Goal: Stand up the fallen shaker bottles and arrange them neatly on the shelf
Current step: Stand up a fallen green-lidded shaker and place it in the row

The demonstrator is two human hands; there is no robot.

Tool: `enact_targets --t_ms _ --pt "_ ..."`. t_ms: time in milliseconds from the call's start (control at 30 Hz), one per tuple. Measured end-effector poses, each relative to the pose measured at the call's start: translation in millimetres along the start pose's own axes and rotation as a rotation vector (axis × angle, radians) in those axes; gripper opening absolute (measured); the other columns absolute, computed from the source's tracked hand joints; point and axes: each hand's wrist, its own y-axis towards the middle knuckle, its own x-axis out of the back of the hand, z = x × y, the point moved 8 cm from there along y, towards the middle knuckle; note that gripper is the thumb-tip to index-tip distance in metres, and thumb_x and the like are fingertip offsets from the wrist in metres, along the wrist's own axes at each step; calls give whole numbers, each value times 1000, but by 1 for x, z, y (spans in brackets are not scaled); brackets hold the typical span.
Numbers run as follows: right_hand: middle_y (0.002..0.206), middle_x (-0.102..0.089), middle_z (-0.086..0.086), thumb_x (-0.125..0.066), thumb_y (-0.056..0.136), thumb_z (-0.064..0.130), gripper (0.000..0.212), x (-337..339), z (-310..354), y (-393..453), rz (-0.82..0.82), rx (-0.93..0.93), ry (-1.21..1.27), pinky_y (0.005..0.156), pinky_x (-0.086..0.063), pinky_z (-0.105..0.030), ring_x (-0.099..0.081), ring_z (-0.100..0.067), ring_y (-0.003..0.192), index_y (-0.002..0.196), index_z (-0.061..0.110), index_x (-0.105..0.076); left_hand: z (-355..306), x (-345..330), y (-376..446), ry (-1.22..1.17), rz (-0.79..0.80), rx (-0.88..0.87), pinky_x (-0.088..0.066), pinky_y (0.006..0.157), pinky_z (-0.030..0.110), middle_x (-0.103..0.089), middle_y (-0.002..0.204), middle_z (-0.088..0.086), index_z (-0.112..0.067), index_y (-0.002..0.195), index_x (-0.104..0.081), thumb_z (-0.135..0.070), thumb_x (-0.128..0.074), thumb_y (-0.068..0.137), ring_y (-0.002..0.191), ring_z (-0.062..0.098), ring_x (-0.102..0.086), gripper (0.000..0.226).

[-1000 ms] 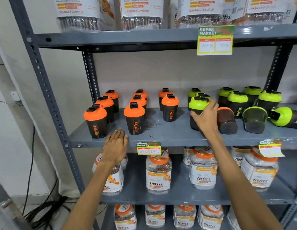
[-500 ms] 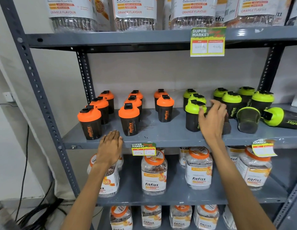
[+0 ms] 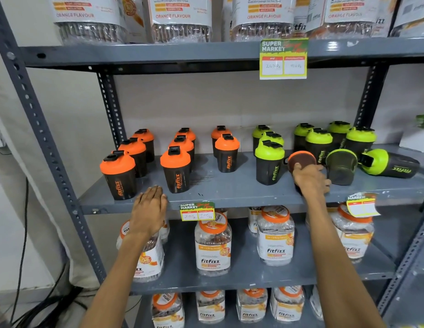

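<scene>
The grey slotted-steel shelf unit (image 3: 230, 195) carries the shaker bottles on its middle level, with large clear jars on the levels above and below. On the left half, the upright black shaker bottles with orange lids (image 3: 175, 169) stand in three rows running front to back; judged from this arrangement, that section is complete. At centre-right, the upright black shaker bottles with lime-green lids (image 3: 270, 162) form partial rows, which appear less regular. Three bottles remain on their sides: a fallen orange-rimmed bottle (image 3: 302, 159) with its brown base facing outward, a fallen dark bottle with green rim (image 3: 341, 166) just beside it, and a fallen green-lidded bottle (image 3: 390, 165) lying lengthwise at the far right. The right hand (image 3: 311, 181) is closed around the body of the orange-rimmed bottle, near the front lip of the shelf. The left hand (image 3: 149, 209) rests flat, fingers together, on the shelf's front edge, holding nothing. Open shelf surface is available in front of the green rows and between the two colour groups. Clearance to the shelf above is ample for tilting a bottle upright. The yellow price tags (image 3: 198, 210) project from the front edge.
</scene>
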Motion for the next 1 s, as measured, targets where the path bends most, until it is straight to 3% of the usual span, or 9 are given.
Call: enact_targets --t_ms 233,367,533,667,800,1000 --pt "139 -41 -36 -58 92 35 65 9 -27 -10 -131 9 282 111 -25 -49 -34 -49 133 136 -6 -35 -1 1 0 4 -18 -9 -21 123 46 -45 155 15 -5 146 -46 -25 -32 107 147 29 -37 46" --pt "133 -47 -23 -74 74 27 75 24 -31 -38 -241 118 451 107 -34 -46 -41 -40 127 135 0 -40 -1 1 0 0 -23 -20 -22 123 47 -46 154 17 -4 145 -47 -24 -33 107 146 31 -39 46" --pt "128 -42 -13 -81 65 30 85 22 -9 -70 -230 276 439 90 -36 -28 -43 -31 119 138 9 -43 -1 2 -2 -13 -17 -12 -21 123 47 -44 155 17 -4 146 -45 -25 -32 107 147 31 -37 47" --pt "125 -41 -10 -84 60 32 84 2 26 -94 -185 406 415 88 -36 -25 -41 -25 118 132 15 -43 -3 7 -4 -34 -12 0 -20 124 47 -44 155 16 -4 147 -44 -25 -31 107 148 30 -36 47" --pt "122 -41 -10 -83 56 32 84 -36 63 -112 -132 452 417 90 -45 -33 -41 -27 116 126 12 -41 -4 9 -4 -42 -1 2 -19 124 45 -42 156 15 -4 148 -43 -26 -30 107 148 28 -35 48" --pt "119 -45 -17 -86 51 28 83 -97 97 -120 -73 400 344 93 -43 -44 -44 -38 110 117 7 -41 2 7 -2 -25 -7 -19 -21 123 43 -44 156 13 -8 148 -44 -29 -29 107 148 26 -36 48"
